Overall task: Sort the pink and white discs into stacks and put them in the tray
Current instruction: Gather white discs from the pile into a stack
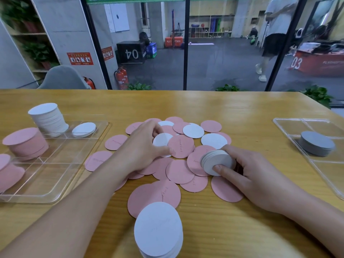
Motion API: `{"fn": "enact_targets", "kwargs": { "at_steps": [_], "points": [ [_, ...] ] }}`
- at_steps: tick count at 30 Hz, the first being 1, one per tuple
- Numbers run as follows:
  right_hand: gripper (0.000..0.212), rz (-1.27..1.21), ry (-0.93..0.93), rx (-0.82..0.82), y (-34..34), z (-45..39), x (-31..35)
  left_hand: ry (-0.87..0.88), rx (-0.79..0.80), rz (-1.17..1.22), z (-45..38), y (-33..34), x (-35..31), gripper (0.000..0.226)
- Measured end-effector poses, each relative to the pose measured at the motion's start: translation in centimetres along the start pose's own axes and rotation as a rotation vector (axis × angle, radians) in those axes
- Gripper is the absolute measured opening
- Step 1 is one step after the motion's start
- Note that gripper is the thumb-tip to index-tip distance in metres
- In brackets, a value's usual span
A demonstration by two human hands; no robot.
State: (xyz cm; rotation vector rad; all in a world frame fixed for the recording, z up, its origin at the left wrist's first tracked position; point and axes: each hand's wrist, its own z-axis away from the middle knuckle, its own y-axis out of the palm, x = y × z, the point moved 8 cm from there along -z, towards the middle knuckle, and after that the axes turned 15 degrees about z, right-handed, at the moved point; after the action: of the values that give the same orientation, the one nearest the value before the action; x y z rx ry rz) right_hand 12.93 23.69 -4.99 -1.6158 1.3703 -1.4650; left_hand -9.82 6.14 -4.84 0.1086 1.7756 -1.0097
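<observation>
sorting well under way, pile still large

while the left tray (55, 185) already holds a tall white stack (48, 119), a pink stack (25, 143), more pink discs at its near edge and a lone white disc (84, 129), most discs still lie loose in the pile (178, 161) at mid-table — mostly pink. the right hand (247, 170) grips a small white stack (217, 162), fingers curled round it. the left hand (141, 146) pinches a pink disc (181, 146) at its edge. discs look thin, flat, matte. another white stack (158, 229) waits nearest the camera.
</observation>
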Motion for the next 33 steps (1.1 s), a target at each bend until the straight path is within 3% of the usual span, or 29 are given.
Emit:
{"fn": "enact_targets", "kwargs": {
  "at_steps": [8, 10, 16, 21, 24, 30, 33],
  "points": [
    [0.029, -0.012, -0.004, 0.003, -0.1, 0.0, 0.0, 0.019, -0.24, 0.242, -0.1, -3.5, -0.2, 0.005],
    [0.029, -0.009, -0.011, -0.004, -0.1, 0.0, 0.1, 0.046, -0.25, 0.277, 0.1, -3.6, -0.5, 0.009],
    [0.025, -0.036, -0.018, -0.008, -0.1, 0.1, 0.2, 0.118, 0.003, 0.486, 0.9, 0.4, -2.9, 0.012],
    [0.013, -0.025, 0.002, -0.042, -0.5, 0.1, 0.3, 0.242, 0.232, 0.461, 2.2, 3.7, -5.2, 0.006],
    [0.009, -0.04, 0.031, -0.077, -0.8, 0.0, 0.1, 0.279, 0.292, 0.487, 2.6, 4.3, -5.8, 0.006],
    [0.028, -0.01, 0.036, -0.11, -0.7, -0.1, 0.1, 0.318, 0.378, 0.49, 2.9, 5.1, -5.9, 0.006],
    [0.019, 0.027, 0.012, -0.079, -0.3, -0.3, 0.0, 0.333, 0.39, 0.484, 2.9, 5.6, -5.8, 0.012]
  ]
}}
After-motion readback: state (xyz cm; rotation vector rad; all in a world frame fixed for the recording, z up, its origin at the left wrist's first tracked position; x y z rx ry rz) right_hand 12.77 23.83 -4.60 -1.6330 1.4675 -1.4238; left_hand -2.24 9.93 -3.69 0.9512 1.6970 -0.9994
